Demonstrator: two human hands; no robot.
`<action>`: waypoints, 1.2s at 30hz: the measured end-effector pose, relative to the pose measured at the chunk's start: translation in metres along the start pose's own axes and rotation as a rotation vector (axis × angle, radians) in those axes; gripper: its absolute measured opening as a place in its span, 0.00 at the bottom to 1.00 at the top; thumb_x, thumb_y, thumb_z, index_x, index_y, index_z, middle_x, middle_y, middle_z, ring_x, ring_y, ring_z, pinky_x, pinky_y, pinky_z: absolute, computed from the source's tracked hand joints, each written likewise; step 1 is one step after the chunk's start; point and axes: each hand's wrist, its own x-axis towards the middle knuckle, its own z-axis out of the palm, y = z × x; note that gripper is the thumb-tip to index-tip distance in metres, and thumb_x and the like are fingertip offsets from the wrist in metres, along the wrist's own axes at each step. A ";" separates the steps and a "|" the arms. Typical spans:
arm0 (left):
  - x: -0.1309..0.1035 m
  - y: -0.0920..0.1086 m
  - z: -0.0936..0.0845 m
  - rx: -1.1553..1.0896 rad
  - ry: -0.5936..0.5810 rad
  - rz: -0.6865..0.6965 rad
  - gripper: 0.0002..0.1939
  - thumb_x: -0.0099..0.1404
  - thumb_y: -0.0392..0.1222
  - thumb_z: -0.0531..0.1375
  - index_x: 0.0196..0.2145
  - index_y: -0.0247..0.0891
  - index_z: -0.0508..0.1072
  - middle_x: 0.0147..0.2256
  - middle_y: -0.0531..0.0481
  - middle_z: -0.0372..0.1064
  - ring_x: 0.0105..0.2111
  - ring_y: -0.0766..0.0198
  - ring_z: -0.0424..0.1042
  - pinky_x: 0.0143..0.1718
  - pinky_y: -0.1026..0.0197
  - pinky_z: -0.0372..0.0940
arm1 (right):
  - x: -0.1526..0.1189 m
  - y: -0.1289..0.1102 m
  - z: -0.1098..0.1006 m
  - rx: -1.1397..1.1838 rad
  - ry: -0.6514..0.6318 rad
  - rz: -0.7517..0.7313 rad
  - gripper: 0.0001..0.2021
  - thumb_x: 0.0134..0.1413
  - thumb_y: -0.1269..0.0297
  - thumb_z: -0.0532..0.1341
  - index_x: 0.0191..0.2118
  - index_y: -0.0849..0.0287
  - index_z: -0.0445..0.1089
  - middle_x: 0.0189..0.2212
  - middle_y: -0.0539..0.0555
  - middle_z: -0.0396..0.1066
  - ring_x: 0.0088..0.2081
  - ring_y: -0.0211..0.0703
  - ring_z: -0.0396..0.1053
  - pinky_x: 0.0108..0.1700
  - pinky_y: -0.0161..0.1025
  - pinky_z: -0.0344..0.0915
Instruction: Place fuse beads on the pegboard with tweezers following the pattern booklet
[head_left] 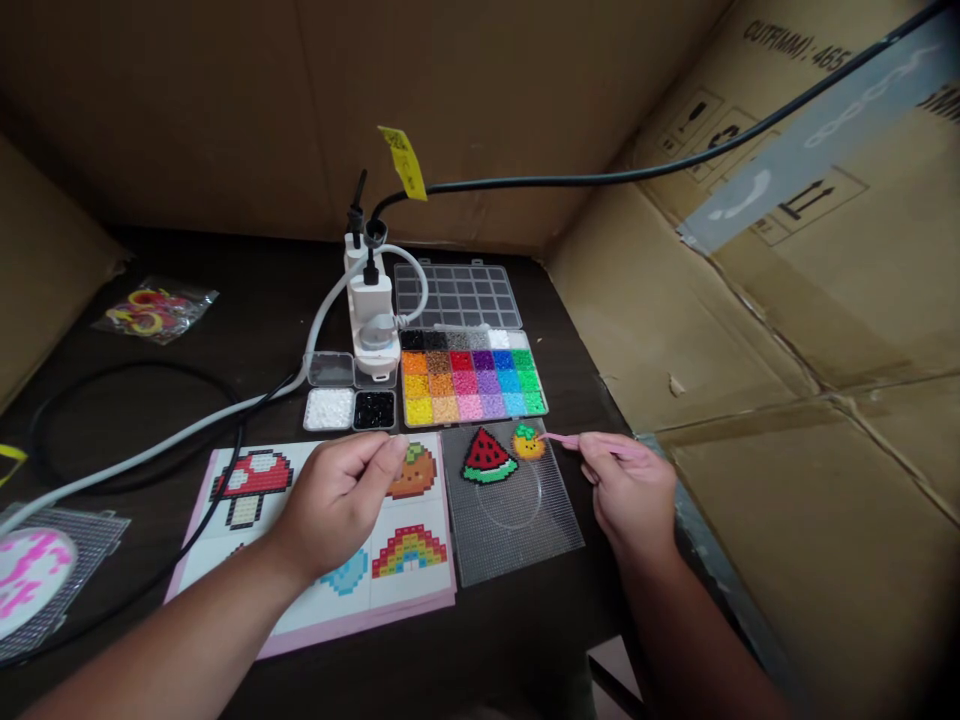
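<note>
Pink tweezers (611,446) fill our curled right hand (634,495), tips at the yellow-orange bead figure (528,446); our left hand (337,505), grip pinched narrow, overlaps the white pattern sheet (292,590).

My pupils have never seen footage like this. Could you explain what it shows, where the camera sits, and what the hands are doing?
There is no robot here: these are one person's bare hands. The single picture comes from a camera worn on that person's head, looking forward and down.

On the dark table lies a sectioned box of coloured beads. Nearer the person are printed pattern sheets and a clear pegboard bearing a bead watermelon slice and a small orange-yellow fruit. A white power strip stands behind the sheets.

The right hand holds a slim pink tool, its tip beside the small fruit. The left hand is over the sheets, thumb and forefinger together; whether they pinch anything cannot be seen.
</note>
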 end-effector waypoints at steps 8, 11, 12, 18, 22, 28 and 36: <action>0.000 0.000 -0.001 -0.002 -0.003 -0.017 0.21 0.68 0.48 0.50 0.19 0.38 0.58 0.18 0.57 0.50 0.19 0.70 0.53 0.21 0.66 0.52 | -0.001 -0.001 0.000 0.006 -0.002 0.020 0.07 0.44 0.63 0.68 0.26 0.62 0.77 0.25 0.58 0.77 0.17 0.33 0.61 0.19 0.33 0.55; 0.001 0.000 0.000 -0.003 -0.001 -0.016 0.21 0.68 0.48 0.50 0.19 0.38 0.59 0.17 0.57 0.50 0.19 0.70 0.53 0.20 0.66 0.52 | -0.001 -0.001 0.000 0.010 -0.003 0.031 0.07 0.44 0.63 0.68 0.26 0.62 0.77 0.25 0.58 0.78 0.17 0.34 0.62 0.19 0.34 0.56; 0.001 0.000 0.000 -0.004 0.000 -0.015 0.21 0.68 0.48 0.50 0.19 0.38 0.58 0.17 0.57 0.50 0.19 0.70 0.53 0.20 0.66 0.52 | -0.001 -0.001 0.000 0.012 -0.003 0.033 0.07 0.43 0.63 0.68 0.26 0.62 0.76 0.25 0.58 0.78 0.17 0.34 0.62 0.19 0.34 0.56; 0.002 0.002 0.001 -0.010 0.001 -0.017 0.21 0.68 0.48 0.50 0.19 0.38 0.59 0.17 0.57 0.50 0.19 0.70 0.53 0.20 0.66 0.52 | -0.001 0.000 0.001 0.007 0.010 -0.002 0.07 0.44 0.63 0.68 0.26 0.63 0.76 0.25 0.58 0.78 0.18 0.34 0.62 0.20 0.34 0.57; 0.002 0.002 0.000 -0.014 -0.003 -0.021 0.21 0.68 0.48 0.50 0.19 0.38 0.58 0.17 0.57 0.51 0.19 0.70 0.53 0.20 0.66 0.52 | -0.001 0.000 0.000 0.004 0.004 -0.009 0.07 0.45 0.63 0.68 0.26 0.63 0.76 0.26 0.58 0.78 0.18 0.34 0.62 0.20 0.34 0.56; 0.000 0.000 0.000 -0.011 -0.002 -0.011 0.21 0.68 0.48 0.49 0.19 0.38 0.58 0.18 0.57 0.51 0.20 0.69 0.53 0.21 0.66 0.52 | -0.001 0.000 0.000 0.002 0.012 -0.007 0.07 0.44 0.63 0.68 0.25 0.62 0.76 0.26 0.58 0.78 0.17 0.34 0.61 0.19 0.34 0.55; 0.001 0.001 -0.001 -0.008 -0.009 -0.021 0.21 0.68 0.49 0.49 0.19 0.38 0.58 0.18 0.57 0.50 0.20 0.70 0.53 0.22 0.66 0.52 | -0.001 0.000 0.000 0.052 0.027 0.002 0.08 0.42 0.62 0.69 0.26 0.64 0.76 0.25 0.59 0.77 0.16 0.31 0.55 0.18 0.33 0.49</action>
